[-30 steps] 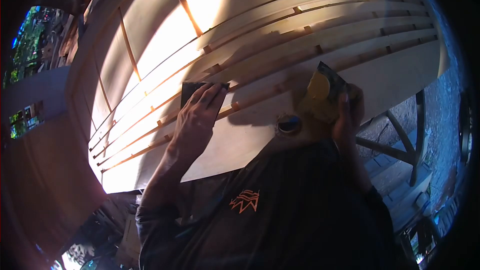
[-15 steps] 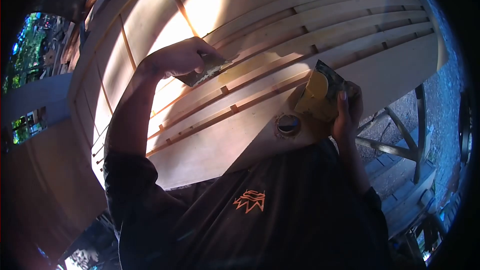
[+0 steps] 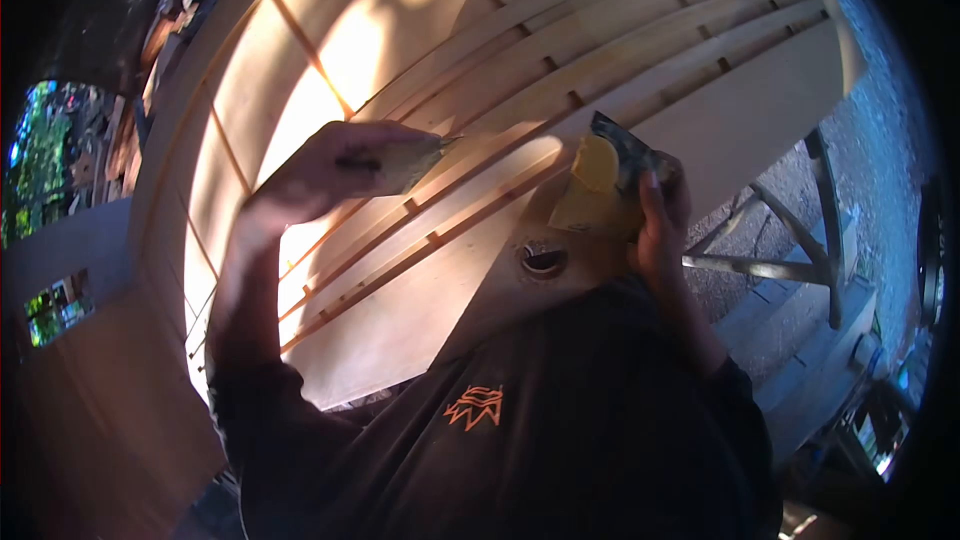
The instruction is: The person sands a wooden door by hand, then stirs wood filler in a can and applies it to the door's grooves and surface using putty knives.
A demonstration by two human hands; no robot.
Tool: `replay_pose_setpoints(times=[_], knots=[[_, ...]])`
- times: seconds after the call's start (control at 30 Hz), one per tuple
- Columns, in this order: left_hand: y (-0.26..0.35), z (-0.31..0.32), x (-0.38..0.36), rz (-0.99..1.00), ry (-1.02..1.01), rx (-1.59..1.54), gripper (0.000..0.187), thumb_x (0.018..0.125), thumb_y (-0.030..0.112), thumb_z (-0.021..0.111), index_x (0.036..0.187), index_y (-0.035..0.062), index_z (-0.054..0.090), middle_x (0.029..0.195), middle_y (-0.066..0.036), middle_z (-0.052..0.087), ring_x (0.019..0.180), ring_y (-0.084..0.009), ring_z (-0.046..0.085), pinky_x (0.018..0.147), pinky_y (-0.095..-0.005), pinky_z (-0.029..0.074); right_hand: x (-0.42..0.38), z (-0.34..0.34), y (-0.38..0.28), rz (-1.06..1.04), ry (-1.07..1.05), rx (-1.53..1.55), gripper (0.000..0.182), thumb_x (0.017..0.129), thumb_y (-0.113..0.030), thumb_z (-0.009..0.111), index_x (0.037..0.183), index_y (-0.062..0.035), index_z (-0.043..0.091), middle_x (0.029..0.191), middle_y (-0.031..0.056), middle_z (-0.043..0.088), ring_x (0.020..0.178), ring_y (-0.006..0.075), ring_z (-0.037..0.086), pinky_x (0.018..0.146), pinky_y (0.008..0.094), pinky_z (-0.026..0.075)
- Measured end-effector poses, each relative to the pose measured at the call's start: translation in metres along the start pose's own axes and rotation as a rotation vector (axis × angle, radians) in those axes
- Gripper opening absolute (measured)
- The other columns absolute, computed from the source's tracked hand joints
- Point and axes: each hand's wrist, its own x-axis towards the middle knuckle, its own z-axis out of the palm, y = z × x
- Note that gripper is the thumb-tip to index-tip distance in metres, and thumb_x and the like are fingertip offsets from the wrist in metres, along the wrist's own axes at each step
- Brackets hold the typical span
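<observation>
My left hand (image 3: 315,175) is closed around a flat putty scraper (image 3: 408,166), its blade pointing right over the slats. The blade is close above the large slatted wooden piece (image 3: 740,130), overlapping the gaps between the strips. At the near side, my right hand (image 3: 664,208) grips a dark flat plate (image 3: 625,148) with its thumb on the front. A thick smear of yellow putty (image 3: 597,166) covers part of that plate. Just left of the plate, a round hole (image 3: 543,259) goes through the pale wood.
Bright sunlight falls on the ribbed left part of the wood (image 3: 350,50). A wooden trestle (image 3: 770,265) stands below at right, beside planks (image 3: 800,350). A brown panel (image 3: 100,360) rises at left.
My left hand has turned at the wrist and shifted slightly left, tipping the scraper's blade to a different angle. The right hand keeps hold of the plate; the whole view has shifted a little.
</observation>
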Motion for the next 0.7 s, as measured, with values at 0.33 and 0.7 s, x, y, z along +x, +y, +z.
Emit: replay_pose_setpoints(times=[0.33, 0.7], knots=[[-0.045, 0.150, 0.031, 0.648, 0.754, 0.936, 0.046, 0.070, -0.010, 0.061, 0.112, 0.0092, 0.061, 0.119, -0.014, 0.052, 0.111, -0.0352, 0.051, 0.097, -0.0456, 0.043, 0.019, 0.026, -0.045, 0.399, -0.160, 0.443, 0.024, 0.093, -0.015, 0.052, 0.111, -0.0003, 0.047, 0.098, 0.0089, 0.059, 0.089, 0.0144, 0.059, 0.080, 0.0287, 0.049], [0.052, 0.150, 0.004, 0.218, 0.336, 1.291, 0.049, 0.068, -0.007, 0.055, 0.115, 0.0041, 0.058, 0.119, -0.012, 0.054, 0.116, -0.0297, 0.049, 0.098, -0.0406, 0.043, 0.018, 0.025, -0.035, -0.062, -0.225, 0.092, 0.026, 0.092, -0.014, 0.053, 0.113, 0.0008, 0.046, 0.097, 0.0056, 0.056, 0.089, 0.0089, 0.052, 0.080, 0.0233, 0.042]])
